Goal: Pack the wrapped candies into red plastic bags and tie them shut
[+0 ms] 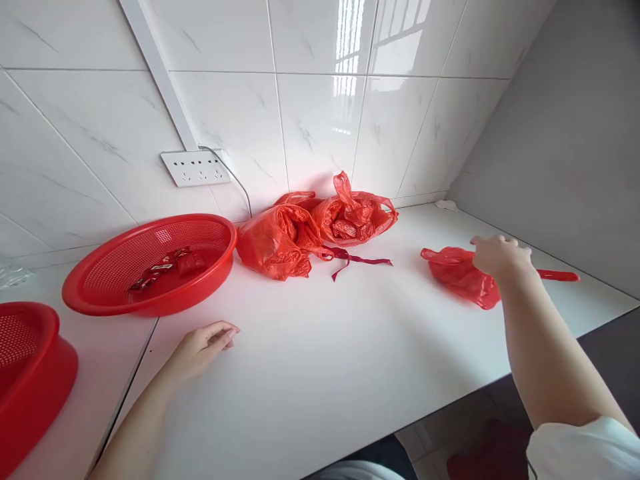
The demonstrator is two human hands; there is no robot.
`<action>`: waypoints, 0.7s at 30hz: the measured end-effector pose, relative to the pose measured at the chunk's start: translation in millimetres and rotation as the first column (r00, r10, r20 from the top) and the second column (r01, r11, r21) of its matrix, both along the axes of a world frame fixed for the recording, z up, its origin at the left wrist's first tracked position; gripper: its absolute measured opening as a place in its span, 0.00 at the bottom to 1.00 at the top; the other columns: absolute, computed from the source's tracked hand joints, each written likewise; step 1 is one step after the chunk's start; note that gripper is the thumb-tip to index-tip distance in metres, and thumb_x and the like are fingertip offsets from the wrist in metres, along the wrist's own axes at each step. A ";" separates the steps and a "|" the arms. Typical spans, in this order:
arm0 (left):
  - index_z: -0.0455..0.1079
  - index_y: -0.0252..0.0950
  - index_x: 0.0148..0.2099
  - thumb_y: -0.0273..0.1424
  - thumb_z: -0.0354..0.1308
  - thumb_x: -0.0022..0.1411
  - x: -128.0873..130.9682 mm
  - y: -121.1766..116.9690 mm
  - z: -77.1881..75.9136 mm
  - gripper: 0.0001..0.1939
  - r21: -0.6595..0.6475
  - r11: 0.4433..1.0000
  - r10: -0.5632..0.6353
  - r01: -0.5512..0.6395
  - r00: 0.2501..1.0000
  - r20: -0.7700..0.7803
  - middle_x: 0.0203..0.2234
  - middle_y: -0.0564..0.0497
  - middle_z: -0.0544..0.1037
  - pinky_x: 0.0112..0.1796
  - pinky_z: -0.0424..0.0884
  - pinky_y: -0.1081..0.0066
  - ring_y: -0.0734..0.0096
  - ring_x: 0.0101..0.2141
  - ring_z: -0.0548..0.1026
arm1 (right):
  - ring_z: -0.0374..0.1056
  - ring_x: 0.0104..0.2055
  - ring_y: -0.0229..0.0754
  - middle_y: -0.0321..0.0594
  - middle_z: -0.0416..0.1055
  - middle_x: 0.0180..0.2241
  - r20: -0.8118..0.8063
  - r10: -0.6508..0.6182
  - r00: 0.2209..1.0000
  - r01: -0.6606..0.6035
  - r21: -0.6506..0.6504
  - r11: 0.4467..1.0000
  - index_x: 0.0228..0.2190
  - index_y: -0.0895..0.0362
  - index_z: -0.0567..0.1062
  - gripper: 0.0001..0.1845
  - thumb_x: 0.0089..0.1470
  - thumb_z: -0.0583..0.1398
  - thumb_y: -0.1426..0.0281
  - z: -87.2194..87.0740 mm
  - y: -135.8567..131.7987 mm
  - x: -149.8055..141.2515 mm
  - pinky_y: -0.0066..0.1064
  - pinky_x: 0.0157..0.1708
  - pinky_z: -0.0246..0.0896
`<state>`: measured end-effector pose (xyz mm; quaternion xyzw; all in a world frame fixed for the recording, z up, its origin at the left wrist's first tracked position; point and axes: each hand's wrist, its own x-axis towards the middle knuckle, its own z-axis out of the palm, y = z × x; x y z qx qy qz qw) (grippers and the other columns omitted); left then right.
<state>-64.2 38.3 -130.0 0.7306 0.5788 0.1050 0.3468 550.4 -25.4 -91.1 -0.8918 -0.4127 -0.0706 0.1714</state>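
My right hand reaches to the far right of the white tabletop and is closed on a crumpled red plastic bag; its fingertips are mostly hidden behind the hand. From under that hand a flat red strip or handle sticks out to the right; its kind cannot be made out. My left hand rests near the table's left side, fingers loosely curled together with nothing visible in them. Just beyond it is a red plastic colander basket holding several small red wrapped packets.
Two filled red plastic bags lean by the tiled wall, a dark red ribbon before them. Another red basket stands at the left edge. A power socket strip is on the wall; a grey panel bounds the right.
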 end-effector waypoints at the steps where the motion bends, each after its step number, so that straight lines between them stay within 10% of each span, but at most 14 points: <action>1: 0.75 0.42 0.42 0.51 0.52 0.63 1.6 -0.5 -1.3 0.21 0.010 1.000 -0.007 0.007 1.000 -0.001 0.33 0.52 0.78 0.41 0.70 0.70 0.61 0.40 0.77 | 0.70 0.34 0.53 0.61 0.73 0.33 -0.017 0.028 0.999 -0.028 -0.027 0.999 0.29 0.58 0.76 0.02 0.51 0.62 0.74 -2.8 8.4 -5.5 0.48 0.34 0.61; 6: 0.74 0.41 0.39 0.49 0.51 0.63 9.3 -3.9 -4.6 0.19 0.078 0.996 -0.030 0.031 1.000 -0.007 0.30 0.52 0.77 0.37 0.68 0.71 0.64 0.34 0.75 | 0.73 0.40 0.44 0.49 0.75 0.44 -0.215 0.396 0.893 -0.415 -0.049 0.909 0.45 0.53 0.74 0.16 0.61 0.56 0.58 -47.7 74.1 -92.6 0.34 0.40 0.65; 12: 0.73 0.41 0.39 0.45 0.49 0.64 11.8 -9.8 -9.0 0.17 0.103 0.992 -0.074 0.072 0.997 0.009 0.33 0.52 0.78 0.37 0.68 0.70 0.65 0.34 0.74 | 0.69 0.51 0.52 0.58 0.68 0.54 -0.320 0.506 0.801 -0.558 -0.094 0.825 0.51 0.60 0.70 0.21 0.59 0.56 0.62 -80.8 116.0 -170.0 0.36 0.45 0.63; 19: 0.73 0.41 0.40 0.41 0.47 0.66 7.8 -12.4 -10.6 0.15 0.120 0.987 -0.103 0.104 0.995 -0.017 0.34 0.52 0.78 0.35 0.67 0.70 0.65 0.33 0.74 | 0.68 0.23 0.39 0.38 0.73 0.21 -0.725 0.497 0.477 -0.872 -0.319 0.371 0.23 0.58 0.77 0.06 0.39 0.68 0.68 -37.7 97.7 -110.2 0.30 0.26 0.62; 20: 0.72 0.41 0.39 0.41 0.47 0.66 8.0 -13.2 -10.0 0.15 0.125 0.986 -0.108 0.109 0.994 -0.017 0.33 0.52 0.78 0.35 0.67 0.70 0.66 0.33 0.74 | 0.66 0.21 0.39 0.38 0.71 0.19 -0.693 0.507 0.512 -0.845 -0.300 0.443 0.20 0.58 0.76 0.08 0.38 0.69 0.67 -29.1 97.4 -88.5 0.31 0.24 0.60; 21: 0.72 0.41 0.39 0.41 0.47 0.66 8.3 -14.0 -9.3 0.15 0.130 0.985 -0.113 0.114 0.994 -0.017 0.33 0.52 0.78 0.34 0.67 0.70 0.66 0.32 0.73 | 0.63 0.19 0.38 0.38 0.67 0.16 -0.545 0.580 0.606 -0.760 -0.179 0.625 0.16 0.57 0.72 0.12 0.36 0.70 0.67 -20.2 97.9 -65.7 0.31 0.22 0.58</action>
